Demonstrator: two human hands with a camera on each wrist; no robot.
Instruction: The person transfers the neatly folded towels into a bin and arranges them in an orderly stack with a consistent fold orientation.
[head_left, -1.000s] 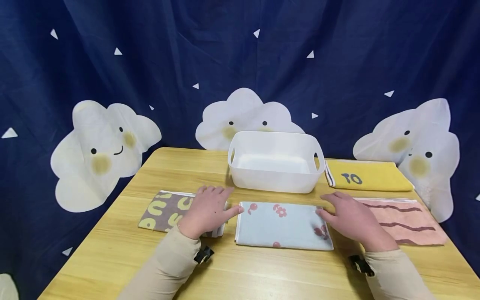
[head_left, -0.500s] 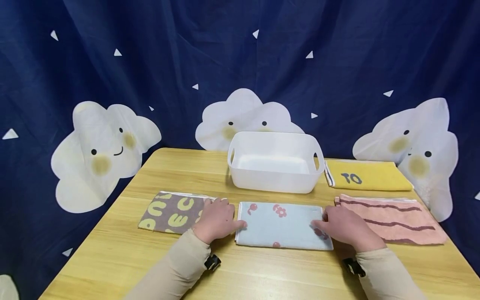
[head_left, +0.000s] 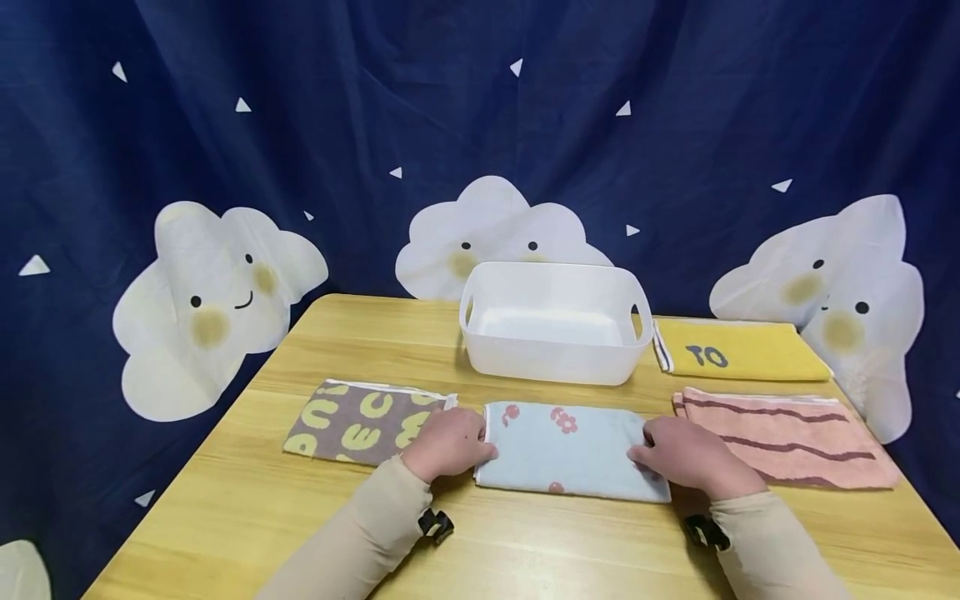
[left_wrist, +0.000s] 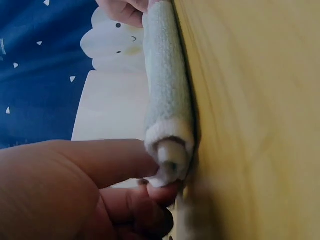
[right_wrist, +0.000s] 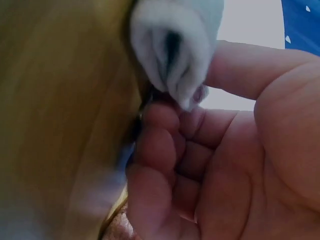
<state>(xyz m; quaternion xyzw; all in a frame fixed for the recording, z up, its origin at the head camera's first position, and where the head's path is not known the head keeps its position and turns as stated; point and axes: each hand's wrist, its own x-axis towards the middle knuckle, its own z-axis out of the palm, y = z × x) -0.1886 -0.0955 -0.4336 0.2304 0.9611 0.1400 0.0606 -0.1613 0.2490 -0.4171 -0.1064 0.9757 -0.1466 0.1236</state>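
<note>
A folded light blue towel (head_left: 562,454) with pink flowers and cherries lies in the middle of the table. My left hand (head_left: 448,444) pinches its left end, thumb on top and fingers curled beneath, as the left wrist view shows at the rolled-looking fold (left_wrist: 167,75). At the opposite end my right hand (head_left: 693,457) holds the towel the same way. In the right wrist view the folded layers (right_wrist: 172,50) sit between thumb (right_wrist: 255,67) and curled fingers (right_wrist: 160,145). The fingertips under the towel are partly hidden.
Behind the towel stands a white plastic basket (head_left: 551,362) with handle holes. A brown towel with yellow letters (head_left: 360,425) lies left, partly behind my left hand. On the right are a pink striped towel (head_left: 795,437) and a yellow towel (head_left: 765,354). A dark blue curtain (head_left: 360,100) hangs behind the table (head_left: 225,517).
My left hand has come right and down from over the brown towel to the light blue towel's left end. My right hand has lowered to its right end. Both now grip it.
</note>
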